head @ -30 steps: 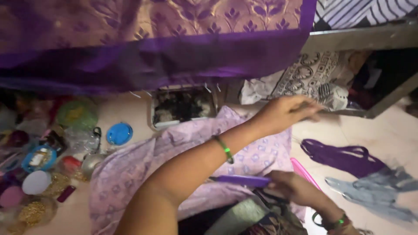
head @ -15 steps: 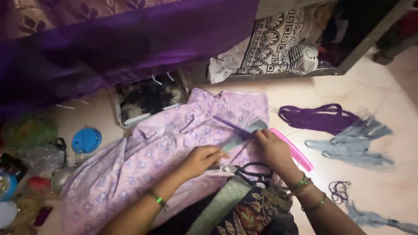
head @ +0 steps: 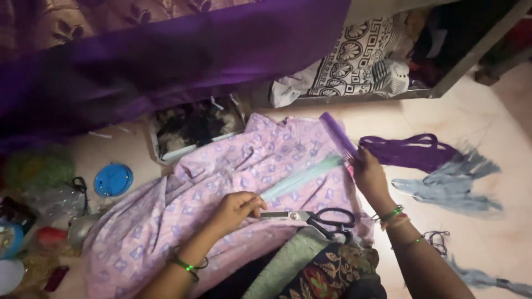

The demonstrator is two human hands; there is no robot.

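Combing a thread tassel: the left hand (head: 235, 207) pinches one end of the pale blue-green thread bundle (head: 302, 177) between closed fingers, while the right hand (head: 370, 176), fingers curled, grips a purple comb (head: 338, 135) at its far end. Best held taut, combed outward. The bundle lies fanned over lilac printed cloth (head: 221, 182) on the floor, above the black-handled scissors (head: 318, 217).

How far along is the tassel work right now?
Done, apparently: grey-blue tassels lie finished on the floor beside a purple thread bundle. In hand: the left hand pinches one end of a pale blue thread bunch on the lilac cloth, while the right hand runs a purple comb through it. Left: the scissors lie unused, so trimming seems pending.
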